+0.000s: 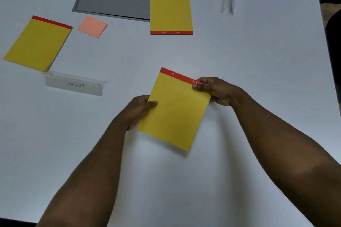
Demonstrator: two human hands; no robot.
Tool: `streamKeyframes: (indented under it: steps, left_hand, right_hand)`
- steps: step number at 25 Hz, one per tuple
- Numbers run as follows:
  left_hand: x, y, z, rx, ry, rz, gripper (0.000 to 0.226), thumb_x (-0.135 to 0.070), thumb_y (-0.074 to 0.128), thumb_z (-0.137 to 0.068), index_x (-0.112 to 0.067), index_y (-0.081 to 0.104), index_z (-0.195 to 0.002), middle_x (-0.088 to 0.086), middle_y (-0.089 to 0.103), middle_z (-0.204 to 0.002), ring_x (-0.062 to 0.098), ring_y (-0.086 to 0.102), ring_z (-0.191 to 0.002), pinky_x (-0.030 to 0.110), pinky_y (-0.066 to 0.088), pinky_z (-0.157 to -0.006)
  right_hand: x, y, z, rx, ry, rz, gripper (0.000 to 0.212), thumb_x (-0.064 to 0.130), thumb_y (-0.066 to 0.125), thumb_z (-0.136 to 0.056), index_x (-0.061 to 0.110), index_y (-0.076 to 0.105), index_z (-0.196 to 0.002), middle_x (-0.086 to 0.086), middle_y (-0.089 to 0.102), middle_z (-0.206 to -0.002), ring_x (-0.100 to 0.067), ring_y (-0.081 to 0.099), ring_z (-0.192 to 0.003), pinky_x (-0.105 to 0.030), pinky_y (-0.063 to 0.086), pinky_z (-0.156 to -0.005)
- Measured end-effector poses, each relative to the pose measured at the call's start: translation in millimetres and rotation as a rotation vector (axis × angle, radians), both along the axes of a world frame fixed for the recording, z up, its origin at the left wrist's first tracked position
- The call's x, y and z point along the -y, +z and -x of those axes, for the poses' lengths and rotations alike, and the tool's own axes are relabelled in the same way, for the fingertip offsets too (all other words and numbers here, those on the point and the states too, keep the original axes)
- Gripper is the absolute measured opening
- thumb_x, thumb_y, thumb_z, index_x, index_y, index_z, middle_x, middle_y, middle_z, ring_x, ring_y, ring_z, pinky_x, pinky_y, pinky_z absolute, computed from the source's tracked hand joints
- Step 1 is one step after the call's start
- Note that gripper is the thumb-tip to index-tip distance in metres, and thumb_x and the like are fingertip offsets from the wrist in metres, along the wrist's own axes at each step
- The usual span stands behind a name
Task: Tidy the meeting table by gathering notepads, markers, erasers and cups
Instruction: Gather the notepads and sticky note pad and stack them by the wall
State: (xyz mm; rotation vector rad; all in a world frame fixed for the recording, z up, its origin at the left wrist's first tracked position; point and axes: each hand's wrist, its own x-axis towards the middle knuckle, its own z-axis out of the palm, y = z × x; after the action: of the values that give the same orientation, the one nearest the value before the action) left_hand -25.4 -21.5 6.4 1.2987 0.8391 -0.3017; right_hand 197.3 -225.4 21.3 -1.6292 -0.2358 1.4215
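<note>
Gathering has barely begun: both hands pinch one yellow notepad [175,110] above the counter [239,51], left hand [137,109] at its side edge, right hand [215,89] at the red binding. Its long axis tilts, binding pointing away and rightward. Two other notepads [37,43] [170,13] lie ungathered.

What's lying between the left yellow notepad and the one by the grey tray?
In the head view, a pink sticky pad lies between the left notepad and the far notepad.
</note>
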Motion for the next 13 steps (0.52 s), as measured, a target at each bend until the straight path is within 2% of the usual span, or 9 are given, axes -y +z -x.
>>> streamKeyframes:
  steps: [2,4,6,8,10,13]
  left_hand:
    - [-1,-7,0,0.022,0.077,-0.012,0.017,-0.024,0.058,-0.096,-0.018,0.067,-0.109,0.006,0.074,-0.107,0.025,0.071,-0.097,0.040,0.057,-0.080]
    - [-3,-16,-2,0.017,0.168,-0.063,0.017,-0.026,0.056,-0.097,-0.018,0.066,-0.109,0.007,0.072,-0.109,0.027,0.069,-0.099,0.047,0.055,-0.088]
    - [-9,-24,-6,-0.002,0.248,-0.140,0.017,-0.028,0.055,-0.098,-0.021,0.064,-0.110,0.004,0.070,-0.111,0.027,0.066,-0.102,0.050,0.053,-0.091]
    - [-16,-30,-12,-0.007,0.322,-0.198,0.016,-0.030,0.053,-0.098,-0.023,0.062,-0.110,0.000,0.068,-0.112,0.024,0.065,-0.104,0.049,0.051,-0.094]
    - [-23,-34,-21,-0.002,0.387,-0.219,0.020,-0.030,0.052,-0.098,-0.020,0.062,-0.112,0.002,0.067,-0.114,0.025,0.064,-0.105,0.050,0.051,-0.095]
    - [-29,-41,-33,0.007,0.468,-0.229,0.020,-0.029,0.052,-0.098,-0.019,0.063,-0.112,0.004,0.068,-0.115,0.026,0.064,-0.106,0.050,0.051,-0.095]
  right_hand:
    - [-10,-5,-5,0.074,-0.028,0.055,0.030,0.039,0.075,-0.079,0.018,0.071,-0.101,-0.001,0.073,-0.093,-0.014,0.069,-0.080,-0.027,0.056,-0.065]
    - [-26,-9,-16,0.258,-0.084,0.125,0.027,0.039,0.073,-0.083,0.014,0.071,-0.095,-0.005,0.072,-0.086,-0.015,0.068,-0.074,-0.029,0.057,-0.064]
    - [-48,-13,-35,0.460,-0.212,0.198,0.022,0.033,0.071,-0.084,0.012,0.070,-0.091,-0.008,0.072,-0.086,-0.020,0.068,-0.078,-0.035,0.058,-0.071]
    - [-74,-14,-56,0.655,-0.253,0.267,0.023,0.032,0.069,-0.083,0.015,0.068,-0.098,-0.006,0.071,-0.101,-0.023,0.067,-0.095,-0.040,0.056,-0.085]
    - [-106,-13,-76,0.845,-0.156,0.328,0.041,0.037,0.066,-0.082,0.013,0.062,-0.115,-0.004,0.065,-0.116,-0.021,0.060,-0.111,-0.035,0.049,-0.096]
    - [-155,-14,-102,0.962,-0.152,0.364,0.059,0.042,0.067,-0.082,0.006,0.050,-0.126,-0.008,0.059,-0.126,-0.024,0.054,-0.119,-0.029,0.043,-0.095]
